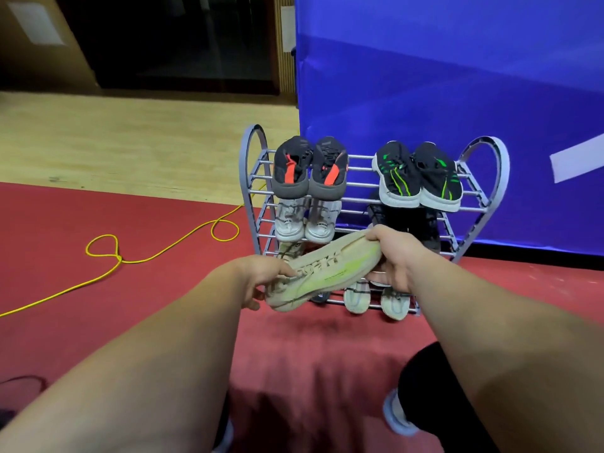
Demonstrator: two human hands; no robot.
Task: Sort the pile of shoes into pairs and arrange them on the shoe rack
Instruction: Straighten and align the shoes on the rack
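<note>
Fingers (251, 301) of left hand (261, 284) and right hand (397, 256) grip the shoe (327, 269) at both ends, steadying it sideways, likely for sliding into the rack (359, 167) just beyond them.

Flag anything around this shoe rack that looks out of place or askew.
The yellow cord lies in loose loops across the red carpet left of the shoe rack, a likely trip hazard. The pale shoe is off the rack, held by the left hand and right hand.

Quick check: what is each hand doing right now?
Left hand: grips one end of the pale green sneaker.
Right hand: grips its other end.
</note>
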